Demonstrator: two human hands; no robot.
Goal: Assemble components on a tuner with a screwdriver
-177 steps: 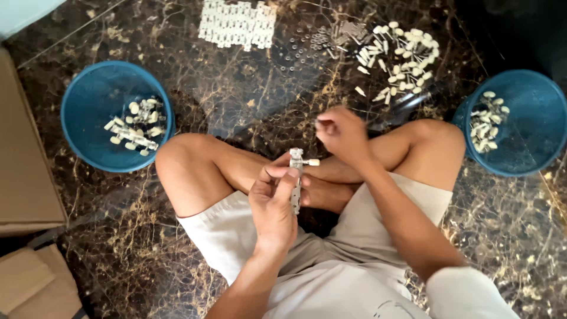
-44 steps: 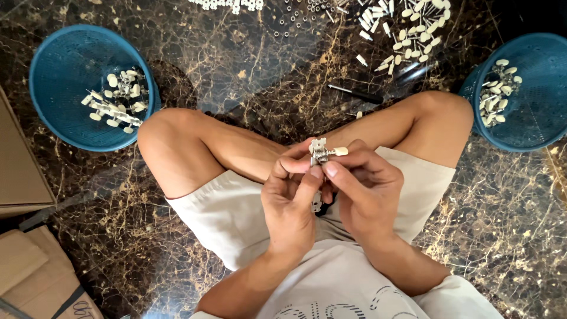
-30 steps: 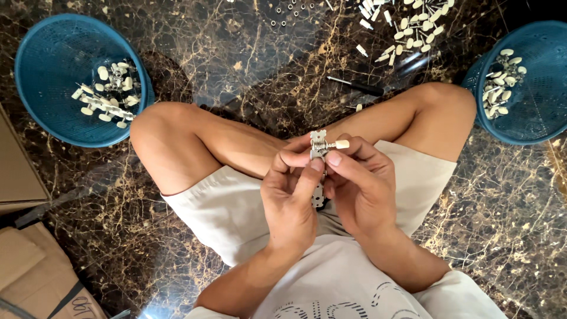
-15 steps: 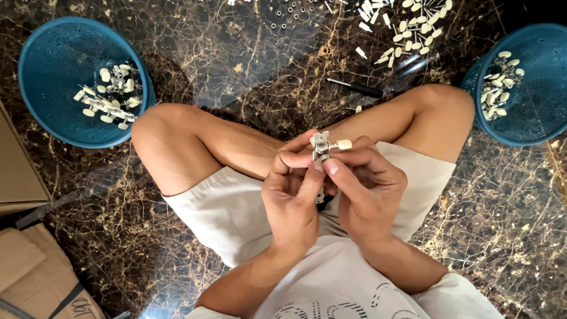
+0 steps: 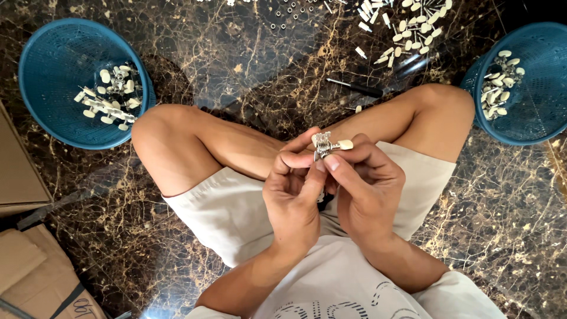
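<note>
I sit cross-legged on a dark marble floor. Both hands meet over my lap on one small metal part with a cream knob [image 5: 328, 143]. My left hand [image 5: 293, 198] pinches its lower end from the left. My right hand [image 5: 361, 189] grips it from the right, forefinger and thumb at the knob's stem. The lower part of the piece is hidden between my fingers.
A blue basket [image 5: 56, 127] at the left holds finished cream-and-metal pieces. Another blue basket [image 5: 534, 127] at the right holds cream knobs. Loose knobs [image 5: 407, 29] and small rings [image 5: 289, 10] lie on the floor ahead, with a dark screwdriver [image 5: 354, 87]. Cardboard [image 5: 23, 260] lies at the left.
About six seconds ago my right hand was reaching forward; since then it has joined the left on the part. Over the last second both hands have hardly moved.
</note>
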